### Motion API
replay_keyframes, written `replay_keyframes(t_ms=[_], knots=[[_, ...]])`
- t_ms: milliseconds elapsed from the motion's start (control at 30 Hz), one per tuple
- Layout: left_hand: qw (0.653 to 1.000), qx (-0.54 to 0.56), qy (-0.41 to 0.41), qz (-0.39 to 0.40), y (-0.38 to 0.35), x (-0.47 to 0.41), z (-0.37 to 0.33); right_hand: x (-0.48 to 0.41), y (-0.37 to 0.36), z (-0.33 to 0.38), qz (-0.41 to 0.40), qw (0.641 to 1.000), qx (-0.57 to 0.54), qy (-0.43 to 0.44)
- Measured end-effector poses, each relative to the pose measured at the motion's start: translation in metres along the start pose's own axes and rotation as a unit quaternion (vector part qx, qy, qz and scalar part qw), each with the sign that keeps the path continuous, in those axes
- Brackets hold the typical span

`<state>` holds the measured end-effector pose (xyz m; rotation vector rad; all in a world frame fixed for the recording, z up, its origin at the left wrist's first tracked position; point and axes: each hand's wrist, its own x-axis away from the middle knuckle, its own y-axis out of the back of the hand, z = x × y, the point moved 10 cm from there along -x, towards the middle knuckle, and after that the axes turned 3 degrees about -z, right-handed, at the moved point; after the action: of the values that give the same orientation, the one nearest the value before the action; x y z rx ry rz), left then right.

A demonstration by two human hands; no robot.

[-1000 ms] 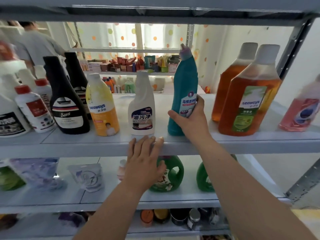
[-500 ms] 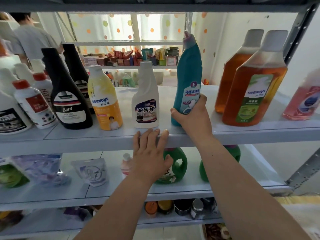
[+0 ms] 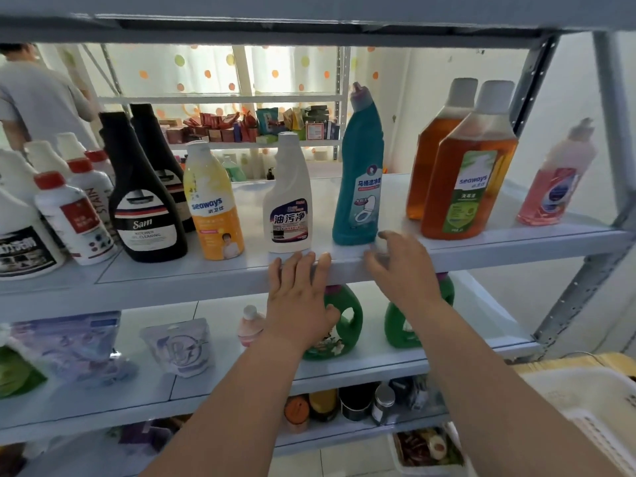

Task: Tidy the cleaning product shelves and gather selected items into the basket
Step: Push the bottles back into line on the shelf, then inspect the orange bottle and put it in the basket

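The left hand [image 3: 299, 297] lies flat and holds nothing. Its fingers are straight and close together, with the fingertips resting on the front lip of the grey metal shelf [image 3: 172, 280], just below the base of the white trigger-neck bottle with the dark blue label [image 3: 289, 208].

The right hand [image 3: 402, 270] is also empty, its fingers loosely spread and a little bent. It hovers at the shelf's front edge, just in front of the foot of the tall teal toilet-cleaner bottle with the angled neck [image 3: 359, 187]. The hand is blurred, so it is unclear whether a fingertip touches the bottle.

The teal bottle stands upright near the front edge, right of the white bottle, with a narrow strip of bare shelf between them. A wider gap lies between it and the two amber liquid bottles with white caps [image 3: 471, 180] farther right. Behind the white and teal bottles the shelf is bare to its back edge.

Left of the white bottle, close together along the front, stand a yellow and white bottle [image 3: 213, 208] and a black bottle with a striped label [image 3: 144, 201]. A pink bottle [image 3: 554, 187] stands near the right end, beside the upright post [image 3: 612, 132].

On the shelf below, two green handled jugs [image 3: 344, 325] sit behind the wrists. A white perforated plastic basket [image 3: 585, 401] shows at the lower right, well apart from both hands.
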<state>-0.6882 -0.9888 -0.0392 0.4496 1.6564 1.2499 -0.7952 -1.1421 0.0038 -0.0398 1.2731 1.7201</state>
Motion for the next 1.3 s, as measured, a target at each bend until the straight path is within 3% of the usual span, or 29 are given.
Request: replay_keyframes(t_ms=[100, 167, 300, 500, 667, 833, 1033, 1300], knots=[[1.0, 0.008, -0.009, -0.004, 0.006, 0.003, -0.001, 0.029, 0.015, -0.003, -0.017, 0.993, 0.05, 0.104], [1.0, 0.015, -0.001, -0.025, 0.014, 0.005, -0.002, 0.041, 0.024, -0.014, -0.014, 0.989, 0.066, 0.13], [0.994, 0.058, -0.019, -0.093, 0.038, -0.003, -0.028, 0.039, 0.046, -0.054, -0.007, 0.992, 0.079, 0.101], [0.981, 0.126, -0.145, -0.044, 0.041, -0.033, -0.135, 0.011, 0.092, -0.123, -0.047, 0.993, 0.097, 0.057], [0.958, 0.287, -0.024, 0.0, 0.024, -0.094, -0.16, -0.037, 0.102, -0.184, -0.002, 0.995, 0.104, -0.005], [0.914, 0.388, 0.119, -0.001, 0.004, -0.143, -0.161, -0.061, 0.095, -0.208, 0.004, 0.994, 0.105, 0.003], [0.88, 0.443, 0.172, 0.008, -0.022, -0.175, -0.166, -0.055, 0.093, -0.212, -0.063, 0.993, 0.091, 0.029], [0.864, 0.472, 0.174, 0.022, -0.025, -0.176, -0.163, -0.053, 0.085, -0.218, -0.021, 0.997, 0.075, 0.028]])
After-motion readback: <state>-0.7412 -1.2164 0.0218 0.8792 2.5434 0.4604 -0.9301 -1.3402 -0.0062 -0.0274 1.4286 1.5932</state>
